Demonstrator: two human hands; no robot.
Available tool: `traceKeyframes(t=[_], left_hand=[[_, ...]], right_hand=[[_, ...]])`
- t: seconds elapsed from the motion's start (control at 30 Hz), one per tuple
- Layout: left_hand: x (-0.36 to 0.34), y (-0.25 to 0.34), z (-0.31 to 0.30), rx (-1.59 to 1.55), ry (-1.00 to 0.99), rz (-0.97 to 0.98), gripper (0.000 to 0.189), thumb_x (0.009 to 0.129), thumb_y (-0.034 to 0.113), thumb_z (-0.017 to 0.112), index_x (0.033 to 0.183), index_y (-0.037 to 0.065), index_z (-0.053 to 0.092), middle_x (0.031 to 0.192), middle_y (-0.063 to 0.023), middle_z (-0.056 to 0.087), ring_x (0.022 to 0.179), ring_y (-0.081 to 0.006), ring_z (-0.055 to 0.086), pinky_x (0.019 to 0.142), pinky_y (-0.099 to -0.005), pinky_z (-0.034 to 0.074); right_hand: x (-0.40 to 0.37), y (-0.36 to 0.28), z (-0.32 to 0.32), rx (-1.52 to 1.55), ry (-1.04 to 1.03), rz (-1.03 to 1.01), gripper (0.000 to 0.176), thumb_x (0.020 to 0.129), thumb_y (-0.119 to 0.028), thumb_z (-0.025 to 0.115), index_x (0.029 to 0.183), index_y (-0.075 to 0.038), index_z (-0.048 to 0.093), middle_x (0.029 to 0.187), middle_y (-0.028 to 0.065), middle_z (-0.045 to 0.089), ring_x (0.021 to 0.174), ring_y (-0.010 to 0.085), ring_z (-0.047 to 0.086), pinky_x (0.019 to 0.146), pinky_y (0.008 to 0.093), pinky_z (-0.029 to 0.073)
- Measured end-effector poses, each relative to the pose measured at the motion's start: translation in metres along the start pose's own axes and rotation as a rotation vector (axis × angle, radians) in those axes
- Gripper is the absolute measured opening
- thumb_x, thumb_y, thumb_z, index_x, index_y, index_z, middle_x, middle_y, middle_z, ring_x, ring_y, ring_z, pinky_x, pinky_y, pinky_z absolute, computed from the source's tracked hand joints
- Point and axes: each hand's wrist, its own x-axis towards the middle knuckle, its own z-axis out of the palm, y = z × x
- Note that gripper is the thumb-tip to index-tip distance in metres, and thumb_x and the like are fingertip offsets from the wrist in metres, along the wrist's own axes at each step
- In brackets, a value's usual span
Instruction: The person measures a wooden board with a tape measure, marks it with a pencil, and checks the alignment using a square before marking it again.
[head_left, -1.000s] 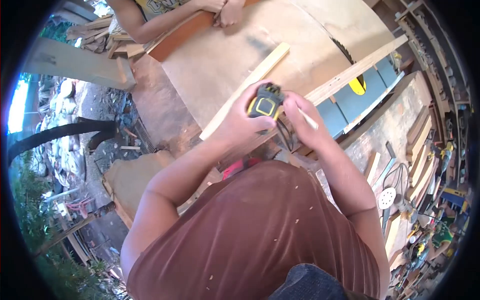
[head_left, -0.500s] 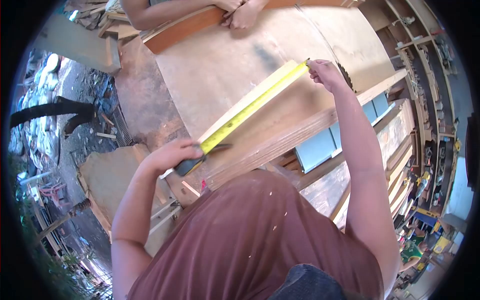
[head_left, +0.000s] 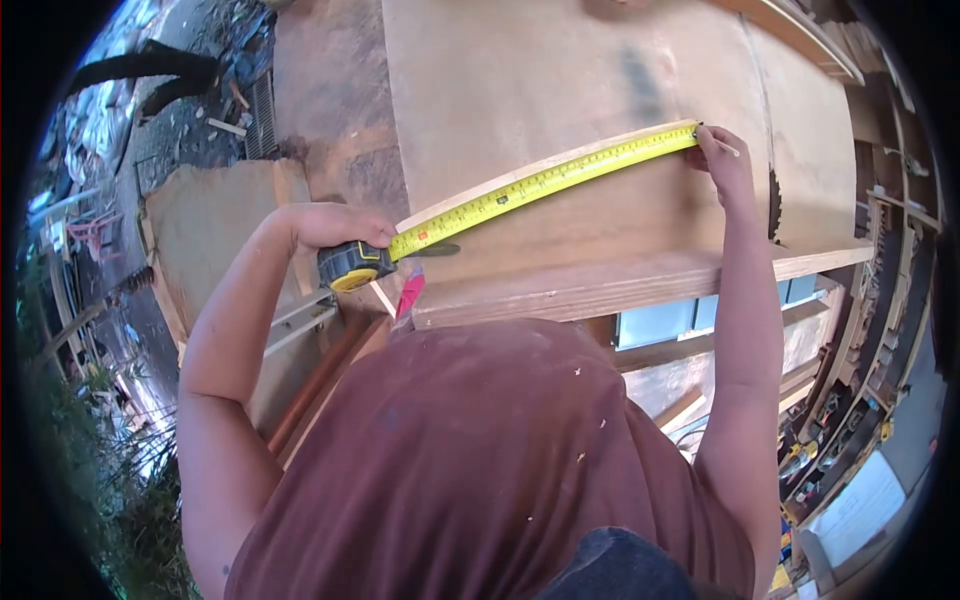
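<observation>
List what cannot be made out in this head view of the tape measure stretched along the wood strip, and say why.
All in the head view.
Numbers on the tape measure: too small and blurred.
Tape's end hook: under the right hand.
Thin stick in that hand: too small to identify.
Case: partly under the left hand.
Saw blade: mostly sunk in the table.

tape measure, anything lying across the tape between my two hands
Nothing visible. The yellow tape runs unbroken along the wooden strip from the tape measure in the left hand to the right hand pinching its end. The saw blade stands beyond that hand, off the strip.
</observation>
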Motion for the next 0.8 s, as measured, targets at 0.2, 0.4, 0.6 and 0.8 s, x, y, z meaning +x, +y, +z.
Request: traceKeyframes(t=[0.2, 0.4, 0.6, 0.8], left_hand=[[0.012, 0.02, 0.001, 0.094, -0.018, -0.157, 0.05, 0.098, 0.045, 0.057, 0.122, 0.002, 0.064, 0.106, -0.0048, 0.068, 0.095, -0.0131, 0.062, 0.088, -0.0309, 0.049], [0.015, 0.044, 0.005, 0.567, 0.137, -0.169, 0.052, 0.095, 0.05, 0.059, 0.092, -0.001, 0.071, 0.08, -0.01, 0.068, 0.075, -0.0145, 0.058, 0.07, -0.035, 0.047], [-0.002, 0.049, 0.021, 0.73, 0.39, -0.128, 0.047, 0.097, 0.044, 0.056, 0.089, -0.001, 0.068, 0.075, -0.0179, 0.064, 0.069, -0.0227, 0.059, 0.07, -0.0383, 0.048], [-0.003, 0.034, 0.034, 0.671, 0.535, 0.081, 0.045, 0.102, 0.038, 0.05, 0.09, -0.004, 0.064, 0.076, -0.0191, 0.063, 0.071, -0.0245, 0.06, 0.07, -0.0406, 0.047]], right_hand=[[-0.005, -0.004, 0.0, 0.032, -0.004, -0.003, 0.028, 0.097, -0.022, 0.061, 0.105, 0.004, 0.069, 0.083, 0.0085, 0.069, 0.069, 0.0142, 0.066, 0.064, 0.0284, 0.056], [-0.004, 0.001, -0.002, -0.034, -0.007, -0.001, 0.028, 0.098, -0.024, 0.06, 0.104, 0.001, 0.07, 0.08, 0.0054, 0.067, 0.066, 0.0114, 0.062, 0.06, 0.0268, 0.052], [0.004, 0.013, 0.003, -0.308, 0.14, -0.344, 0.031, 0.099, -0.028, 0.06, 0.107, 0.0, 0.069, 0.08, 0.0099, 0.069, 0.069, 0.0171, 0.063, 0.066, 0.0338, 0.051], [0.014, 0.009, 0.012, -0.443, 0.191, -0.477, 0.032, 0.1, -0.027, 0.056, 0.11, 0.002, 0.067, 0.093, 0.0207, 0.07, 0.086, 0.0321, 0.068, 0.077, 0.0392, 0.051]])
